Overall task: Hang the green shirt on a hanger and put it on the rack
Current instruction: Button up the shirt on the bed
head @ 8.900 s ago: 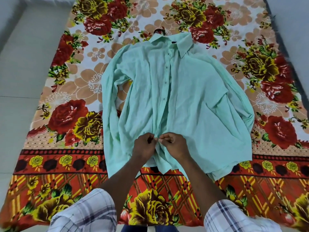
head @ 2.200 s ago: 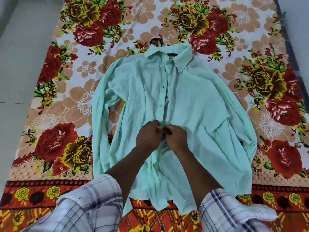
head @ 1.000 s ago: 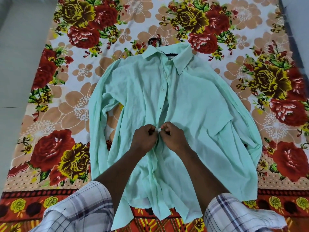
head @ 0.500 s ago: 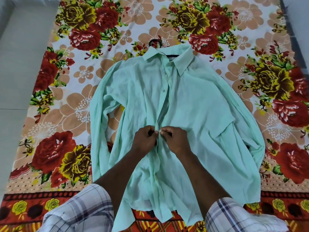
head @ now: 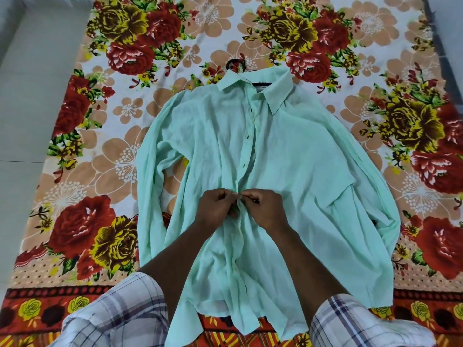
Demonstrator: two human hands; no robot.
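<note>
**Both hands pinched on the shirt front**

The flowered sheet [head: 75, 151] fills most of my view: flat printed cloth with big red and yellow roses, tan blossoms on white, and an orange-red border band nearest me. Pale smooth floor [head: 22, 108] shows along its left edge.

The green shirt [head: 288, 159] lies front-up in the middle of the sheet. It is thin, mint-coloured and finely creased. Its long axis runs straight away from me, with the collar [head: 250, 88] at the far end and the hem at my end, over the border band. The sleeves are folded down along both sides, and the right one is bunched into heavier folds. A row of small buttons [head: 248, 137] runs down the centre strip.

My checked sleeves [head: 120, 314] sit at the bottom corners, bare forearms reaching over the lower shirt.

My left hand [head: 216, 209] and right hand [head: 265, 209] meet at the centre strip about midway down. On each, the fingers are curled and the thumb and forefinger are pressed together on the cloth edge, the two pinches touching.

The hanger [head: 235, 65] shows only as a dark curved hook just beyond the collar and a dark sliver inside the neck opening.
</note>
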